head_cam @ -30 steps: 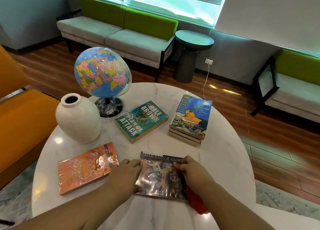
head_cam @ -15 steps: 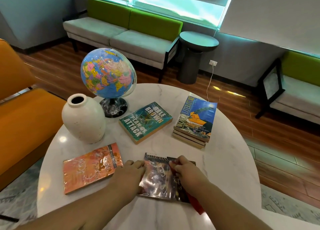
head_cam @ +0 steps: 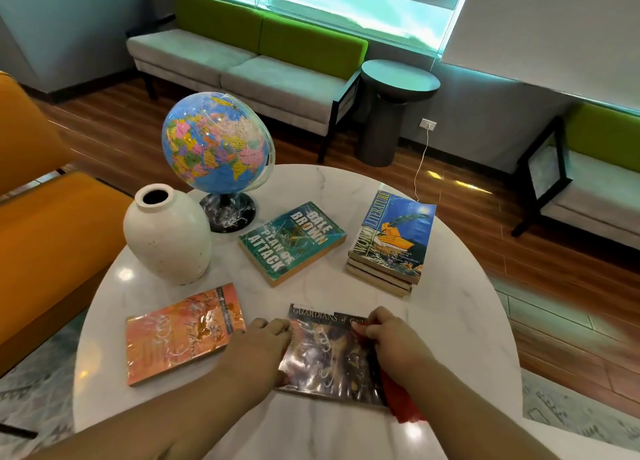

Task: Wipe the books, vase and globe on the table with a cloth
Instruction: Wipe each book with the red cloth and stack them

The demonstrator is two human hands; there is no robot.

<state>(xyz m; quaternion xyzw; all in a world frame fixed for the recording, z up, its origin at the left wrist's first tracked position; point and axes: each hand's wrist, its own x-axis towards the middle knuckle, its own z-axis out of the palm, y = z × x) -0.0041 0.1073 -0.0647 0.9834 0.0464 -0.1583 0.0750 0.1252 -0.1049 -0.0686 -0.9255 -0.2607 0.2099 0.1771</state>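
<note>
A dark glossy book (head_cam: pixel 329 352) lies at the near edge of the round white marble table (head_cam: pixel 450 314). My left hand (head_cam: pixel 258 350) presses on its left edge and holds it still. My right hand (head_cam: pixel 393 338) grips a red cloth (head_cam: pixel 398 395) on the book's right side; most of the cloth hangs below my wrist. An orange book (head_cam: pixel 181 333) lies to the left, a teal book (head_cam: pixel 292 241) in the middle, a stack of books (head_cam: pixel 389 245) to the right. A white vase (head_cam: pixel 168 236) and a globe (head_cam: pixel 216 144) stand at the back left.
An orange armchair (head_cam: pixel 45 238) stands close to the table's left. A green and grey sofa (head_cam: pixel 249 61) and a dark round side table (head_cam: pixel 394 106) are beyond, with another green seat (head_cam: pixel 595 182) at the right. A white cable (head_cam: pixel 422 162) hangs from a wall socket.
My right hand with the cloth has slid a little left and up over the dark book's cover. The left hand stays on the book's left edge. The view has shifted slightly.
</note>
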